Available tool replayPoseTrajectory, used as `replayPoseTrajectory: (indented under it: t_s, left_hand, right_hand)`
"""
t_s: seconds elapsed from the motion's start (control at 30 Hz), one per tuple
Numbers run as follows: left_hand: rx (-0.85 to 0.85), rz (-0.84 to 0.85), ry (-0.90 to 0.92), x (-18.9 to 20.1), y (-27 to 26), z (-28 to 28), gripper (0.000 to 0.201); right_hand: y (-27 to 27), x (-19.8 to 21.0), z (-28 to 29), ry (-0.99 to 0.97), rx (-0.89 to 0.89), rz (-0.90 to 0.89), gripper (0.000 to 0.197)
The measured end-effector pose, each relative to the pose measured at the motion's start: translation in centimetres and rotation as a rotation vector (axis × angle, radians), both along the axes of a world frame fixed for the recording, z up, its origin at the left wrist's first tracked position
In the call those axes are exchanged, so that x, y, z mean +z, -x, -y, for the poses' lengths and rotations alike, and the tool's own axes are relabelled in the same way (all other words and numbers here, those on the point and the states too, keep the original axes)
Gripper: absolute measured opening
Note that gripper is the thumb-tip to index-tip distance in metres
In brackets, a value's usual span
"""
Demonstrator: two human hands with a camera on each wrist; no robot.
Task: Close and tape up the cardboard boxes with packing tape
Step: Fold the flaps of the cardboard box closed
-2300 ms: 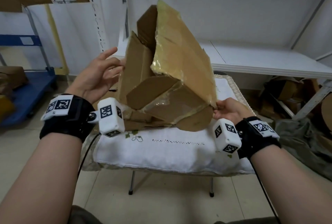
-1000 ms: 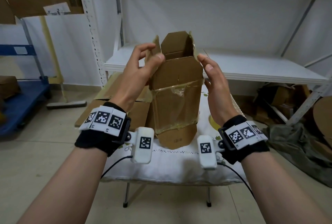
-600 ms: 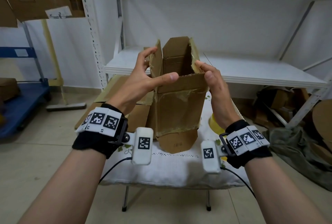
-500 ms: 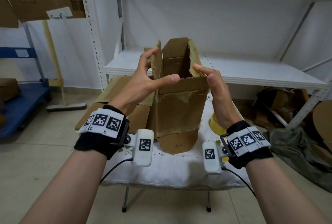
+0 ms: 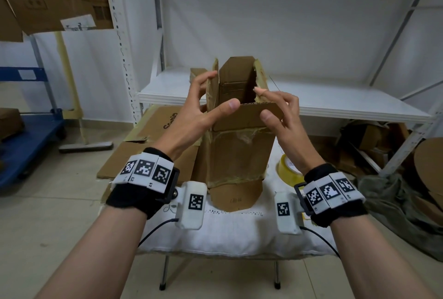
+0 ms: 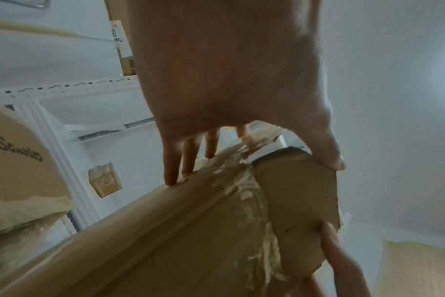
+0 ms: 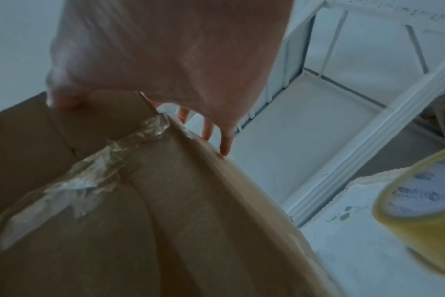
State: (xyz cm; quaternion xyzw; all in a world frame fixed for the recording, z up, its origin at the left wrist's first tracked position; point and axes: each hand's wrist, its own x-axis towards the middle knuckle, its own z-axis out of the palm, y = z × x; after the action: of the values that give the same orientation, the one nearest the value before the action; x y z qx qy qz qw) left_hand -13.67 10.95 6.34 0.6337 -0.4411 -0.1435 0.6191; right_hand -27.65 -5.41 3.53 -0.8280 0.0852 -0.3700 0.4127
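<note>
A tall brown cardboard box (image 5: 237, 154) stands upright on a white cushion (image 5: 227, 234), its top flaps up and old clear tape across its front. My left hand (image 5: 203, 109) spans the top left corner: the thumb lies on the near flap and the straight fingers (image 6: 170, 170) touch the left flap. My right hand (image 5: 285, 111) is at the top right corner, with the thumb on the near flap and the index tip on the right flap's edge. A yellowish roll of packing tape (image 5: 287, 166) lies on the cushion right of the box, also in the right wrist view (image 7: 419, 201).
The cushion sits on a small folding stool. Flattened cardboard sheets (image 5: 153, 135) lie behind it on the left. A white metal shelf (image 5: 335, 99) runs behind the box. A blue cart (image 5: 28, 135) is at far left. Cardboard scraps and a grey-green bag (image 5: 395, 202) are on the right.
The box, earlier tilted and half collapsed, now stands upright. In the last half second my right thumb moved onto the near flap and the fingers spread; the left hand barely shifted.
</note>
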Motion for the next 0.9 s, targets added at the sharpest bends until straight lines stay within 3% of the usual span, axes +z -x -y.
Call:
replayPoseTrajectory:
  t_s: [0.13, 0.27, 0.5, 0.6, 0.73, 0.9]
  left_hand:
    - [0.031, -0.023, 0.027, -0.1, -0.2, -0.1, 0.083]
    - [0.085, -0.048, 0.04, -0.5, -0.4, 0.0, 0.079]
    - [0.168, -0.02, 0.064, -2.0, -0.8, 0.7, 0.076]
    - [0.246, 0.103, 0.09, -1.7, -1.0, 0.9, 0.078]
    - [0.362, 0.386, 0.09, -1.0, -1.0, 0.9, 0.071]
    - [0.355, 0.479, 0.028, -0.6, -0.7, 1.0, 0.07]
  right_hand:
    - [-0.2, 0.6, 0.3, 0.137, 0.033, -0.01, 0.063]
    - [-0.2, 1.1, 0.5, -0.042, 0.055, 0.089, 0.043]
    - [0.2, 0.4, 1.6, -0.183, -0.132, 0.299, 0.048]
    - [0.4, -0.3, 2.3, -0.208, -0.181, 0.334, 0.054]
    - [0.2, -0.7, 2.5, -0.248, -0.257, 0.304, 0.057]
    - [0.2, -0.3, 1.8, -0.266, -0.216, 0.3, 0.043]
